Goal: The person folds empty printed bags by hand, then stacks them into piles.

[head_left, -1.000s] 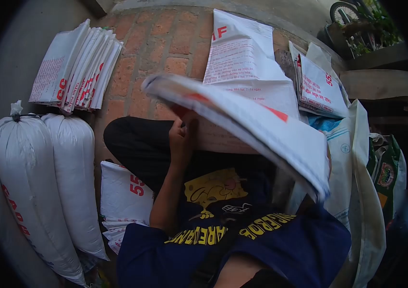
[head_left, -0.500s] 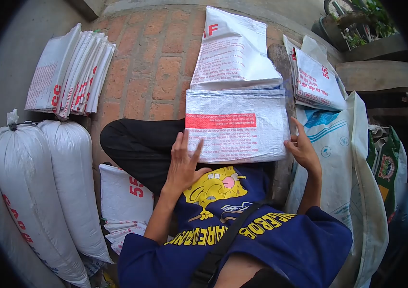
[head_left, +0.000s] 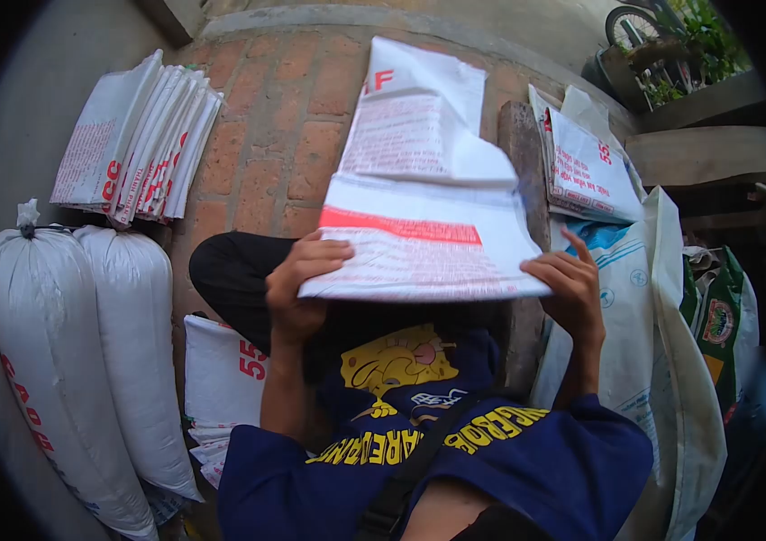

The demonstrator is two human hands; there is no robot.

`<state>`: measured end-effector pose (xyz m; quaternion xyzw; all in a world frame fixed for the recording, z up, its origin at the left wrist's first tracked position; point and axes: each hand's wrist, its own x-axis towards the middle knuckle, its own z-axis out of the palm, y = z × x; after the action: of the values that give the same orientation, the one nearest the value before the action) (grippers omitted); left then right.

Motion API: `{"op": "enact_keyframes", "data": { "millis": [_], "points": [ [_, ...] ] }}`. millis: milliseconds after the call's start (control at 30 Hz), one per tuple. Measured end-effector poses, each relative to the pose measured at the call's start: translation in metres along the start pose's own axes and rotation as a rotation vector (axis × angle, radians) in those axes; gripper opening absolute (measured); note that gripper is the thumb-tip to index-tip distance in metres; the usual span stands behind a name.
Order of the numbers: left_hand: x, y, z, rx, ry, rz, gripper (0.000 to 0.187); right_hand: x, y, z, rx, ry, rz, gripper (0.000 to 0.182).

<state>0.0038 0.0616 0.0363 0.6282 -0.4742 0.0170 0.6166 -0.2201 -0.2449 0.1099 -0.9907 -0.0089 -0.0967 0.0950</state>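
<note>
A white woven sack (head_left: 419, 216) with red print lies in front of me, its upper part spread over the bricks. Its near edge is lifted above my lap. My left hand (head_left: 304, 275) grips the near left corner, fingers on top. At the near right corner, my right hand (head_left: 568, 278) pinches the edge, with the index finger raised. The undersides of the sack and the thumbs are mostly hidden.
Folded sacks (head_left: 135, 144) stand at the upper left, above two filled white sacks (head_left: 50, 361). More folded sacks (head_left: 221, 370) lie by my left knee. At the right are another folded stack (head_left: 590, 167), a wooden beam (head_left: 524, 162) and large bags (head_left: 613, 316).
Both hands have closed on the near corners of the sack. Its near edge has risen off my lap, and its far end has slid slightly toward me.
</note>
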Motion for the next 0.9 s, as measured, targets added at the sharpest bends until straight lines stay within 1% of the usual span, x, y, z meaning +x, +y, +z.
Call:
{"op": "enact_keyframes", "data": {
  "millis": [33, 67, 100, 167, 200, 233, 267, 300, 333, 367, 400, 433, 467, 500, 533, 567, 633, 667, 700, 767, 800, 833, 900],
  "points": [
    [0.005, 0.005, -0.005, -0.096, 0.054, 0.060, 0.022, 0.006, -0.004, -0.015, 0.220, 0.053, 0.004, 0.028],
    [0.008, 0.008, -0.001, -0.216, 0.182, 0.093, 0.025, 0.013, -0.010, -0.035, 0.328, 0.137, -0.040, 0.019],
    [0.010, 0.010, 0.003, -0.339, 0.307, 0.125, 0.031, 0.010, -0.011, -0.046, 0.413, 0.184, -0.101, 0.016],
    [0.019, 0.013, -0.004, -0.322, 0.277, 0.135, 0.031, 0.010, -0.011, -0.059, 0.699, 0.287, -0.169, 0.012],
    [0.025, 0.009, -0.012, -0.248, 0.023, 0.142, 0.031, 0.009, -0.006, -0.060, 0.696, 0.288, -0.168, 0.012],
    [0.026, 0.006, -0.019, -0.167, -0.224, 0.147, 0.033, 0.009, 0.002, -0.061, 0.918, 0.257, -0.284, 0.016],
    [0.016, 0.000, -0.019, -0.384, -0.318, -0.017, 0.037, 0.010, 0.007, -0.059, 1.139, 0.221, -0.403, 0.022],
    [0.003, -0.004, -0.015, -0.381, -0.312, -0.015, 0.037, 0.012, 0.007, -0.055, 1.138, 0.217, -0.410, 0.022],
    [-0.009, -0.007, -0.010, -0.493, -0.232, -0.068, 0.038, 0.013, 0.004, -0.047, 1.343, 0.260, -0.348, 0.023],
    [-0.020, -0.011, -0.006, -0.603, -0.154, -0.121, 0.040, 0.006, 0.018, -0.031, 1.248, 0.272, -0.195, 0.028],
    [-0.025, -0.013, 0.003, -0.723, -0.039, 0.004, 0.041, 0.000, 0.031, -0.016, 1.152, 0.266, -0.044, 0.032],
    [-0.025, -0.010, 0.000, -0.721, -0.035, 0.003, 0.041, 0.006, 0.032, -0.007, 1.064, 0.245, 0.099, 0.037],
    [-0.026, -0.007, -0.005, -0.695, -0.039, 0.046, 0.040, 0.015, 0.035, 0.004, 0.618, -0.095, 0.155, 0.067],
    [-0.027, -0.005, -0.012, -0.666, -0.040, 0.089, 0.039, 0.021, 0.044, 0.021, 0.636, -0.130, -0.044, 0.053],
    [-0.027, -0.009, -0.025, -0.648, -0.147, 0.122, 0.040, 0.029, 0.052, 0.037, 0.666, -0.167, -0.242, 0.041],
    [-0.029, -0.010, -0.026, -0.639, -0.137, 0.117, 0.040, 0.028, 0.060, 0.043, 0.672, -0.175, -0.253, 0.041],
    [-0.035, -0.013, -0.028, -0.563, -0.065, 0.093, 0.044, 0.030, 0.066, 0.053, 1.105, -0.406, -0.216, 0.029],
    [-0.039, 0.000, -0.033, -0.427, -0.097, -0.186, 0.046, 0.029, 0.055, 0.061, 1.174, -0.211, -0.230, 0.023],
    [-0.038, 0.007, -0.029, -0.336, -0.007, -0.388, 0.035, 0.016, 0.035, 0.075, 0.973, 0.009, -0.062, 0.018],
    [-0.067, -0.019, -0.008, -0.212, 0.146, -0.717, 0.032, 0.014, 0.005, 0.076, 1.104, 0.175, 0.557, 0.017],
    [-0.059, -0.016, 0.006, -0.139, 0.234, -0.987, 0.029, 0.014, 0.013, 0.076, 1.099, 0.009, 0.628, 0.021],
    [-0.065, -0.022, 0.017, -0.313, 0.338, -1.067, 0.027, 0.017, 0.012, 0.081, 1.100, 0.010, 0.631, 0.021],
    [-0.074, -0.021, 0.027, -0.031, 0.203, -1.151, 0.026, 0.021, 0.006, 0.090, 1.085, 0.081, 0.845, 0.035]
  ]
}}
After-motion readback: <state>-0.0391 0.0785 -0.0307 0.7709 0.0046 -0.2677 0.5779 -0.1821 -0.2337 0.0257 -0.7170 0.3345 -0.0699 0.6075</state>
